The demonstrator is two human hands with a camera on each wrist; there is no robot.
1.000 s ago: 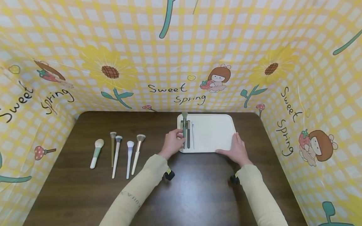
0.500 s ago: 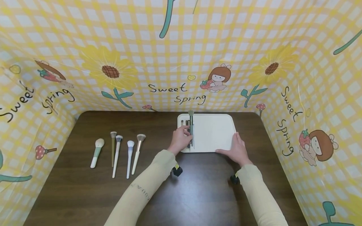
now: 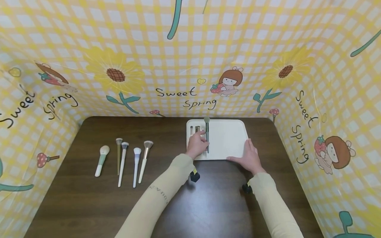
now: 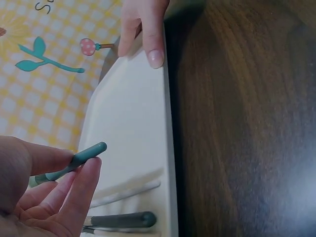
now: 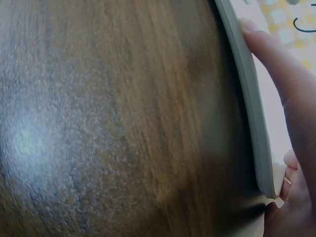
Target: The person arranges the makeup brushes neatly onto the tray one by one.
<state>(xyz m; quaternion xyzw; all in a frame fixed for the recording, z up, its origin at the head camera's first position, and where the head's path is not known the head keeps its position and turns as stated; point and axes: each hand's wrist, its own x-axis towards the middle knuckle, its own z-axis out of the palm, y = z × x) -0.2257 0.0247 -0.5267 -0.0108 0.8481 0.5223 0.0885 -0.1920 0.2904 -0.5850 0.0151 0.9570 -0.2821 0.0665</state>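
Observation:
My left hand (image 3: 197,144) pinches a green-handled makeup brush (image 3: 207,132) between thumb and fingers, bristle end pointing away, over the left part of the white tray (image 3: 227,138). In the left wrist view the brush's rounded handle end (image 4: 94,152) sticks out past the fingertips, above the tray surface. Beneath and left of this hand, several slim brushes lie in the tray, among them a dark-handled brush (image 4: 123,220) and a thin pale stick (image 4: 131,191). My right hand (image 3: 248,158) holds the tray's near right corner, its thumb on the front rim and fingers along the right side.
Left of the tray, several larger brushes lie on the dark wooden table (image 3: 208,205): a white-and-green brush (image 3: 102,161), an olive-handled brush (image 3: 119,155) and pale-handled ones such as a flared brush (image 3: 145,162). A yellow checked cloth (image 3: 184,59) walls the back and sides.
My left hand has carried the green brush rightward across the tray, past the slim brushes lying there. My right hand and the tray have stayed put.

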